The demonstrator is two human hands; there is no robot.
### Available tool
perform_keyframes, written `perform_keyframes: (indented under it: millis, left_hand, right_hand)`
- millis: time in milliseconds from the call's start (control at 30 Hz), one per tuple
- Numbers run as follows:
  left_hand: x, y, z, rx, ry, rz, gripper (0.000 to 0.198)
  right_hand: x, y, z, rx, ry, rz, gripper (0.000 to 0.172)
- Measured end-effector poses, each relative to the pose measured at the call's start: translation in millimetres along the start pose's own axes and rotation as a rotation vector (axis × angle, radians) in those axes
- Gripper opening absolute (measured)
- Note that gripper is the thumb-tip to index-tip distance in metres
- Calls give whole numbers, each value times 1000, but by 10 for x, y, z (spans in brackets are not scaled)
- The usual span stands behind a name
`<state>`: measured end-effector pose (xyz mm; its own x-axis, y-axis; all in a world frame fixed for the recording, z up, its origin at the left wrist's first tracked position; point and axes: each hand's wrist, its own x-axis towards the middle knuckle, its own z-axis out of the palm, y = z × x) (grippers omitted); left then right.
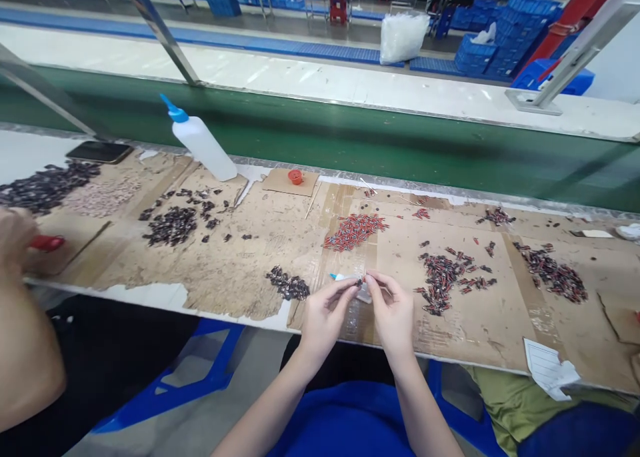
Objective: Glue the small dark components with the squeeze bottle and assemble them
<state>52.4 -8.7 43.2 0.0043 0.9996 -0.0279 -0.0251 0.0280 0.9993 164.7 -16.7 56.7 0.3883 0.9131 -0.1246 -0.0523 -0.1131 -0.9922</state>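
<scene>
My left hand is pinched on a small black part, held just above the table's front edge. Fingertip to fingertip with it, my right hand pinches a small red piece. Whether the two pieces touch is too small to tell. Beneath my hands lies a small white bottle with a blue tip, partly covered by my fingers. A pile of black parts sits left of my left hand. Beyond my hands is a heap of red pieces; right of my right hand lie red-and-black pieces.
Cardboard covers the table. A large white squeeze bottle with a blue nozzle stands tilted at the back left, near a phone. A red cap lies on cardboard. Another person's arm reaches in at left.
</scene>
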Motion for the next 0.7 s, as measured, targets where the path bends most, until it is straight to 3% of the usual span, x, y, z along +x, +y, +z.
perform_keyframes:
  millis: [367,700]
  left_hand:
    - [13,-4,-41,130,-7,148,16]
    - [39,25,-16,-8,-9,-4,20]
  right_hand:
    - [-24,59,25,36,-70,4,35]
    - [-47,182,28,-112,-32,-147,28]
